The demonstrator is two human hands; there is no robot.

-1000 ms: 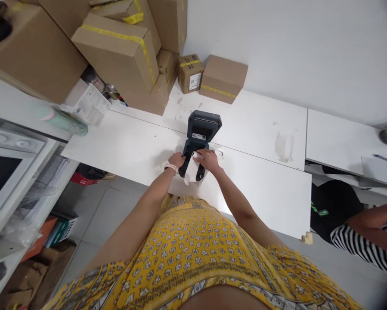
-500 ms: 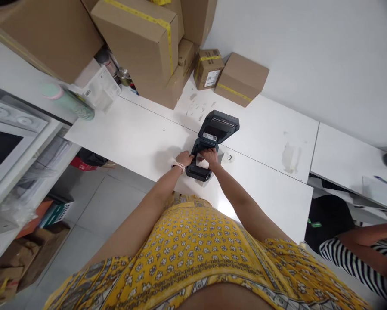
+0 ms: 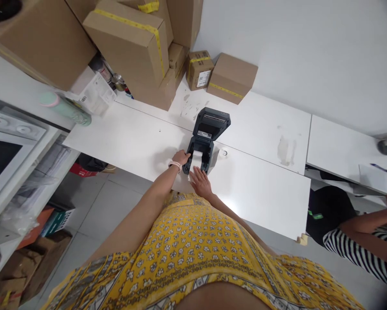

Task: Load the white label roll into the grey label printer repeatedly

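A dark label printer (image 3: 209,148) stands on the white table with its lid (image 3: 212,122) tipped up. Inside it sits a white label roll (image 3: 197,153), and a paper strip (image 3: 196,162) runs from it over the front edge. My left hand (image 3: 181,157), with a pale band on the wrist, grips the printer's left side; its fingers are partly hidden. My right hand (image 3: 201,183) lies over the strip at the front edge, fingers stretched out flat. To the right of the printer rests a small white roll (image 3: 224,153).
Cardboard boxes (image 3: 125,47) are stacked at the back left, with two smaller boxes (image 3: 233,77) against the wall. A green bottle (image 3: 66,108) lies at the table's left end. At the far right, a person's striped sleeve (image 3: 357,260) shows beside a black chair (image 3: 330,215).
My right hand has come out of the printer's inside toward me, and the paper strip now extends to the front edge. My left hand stays on the printer's left side.
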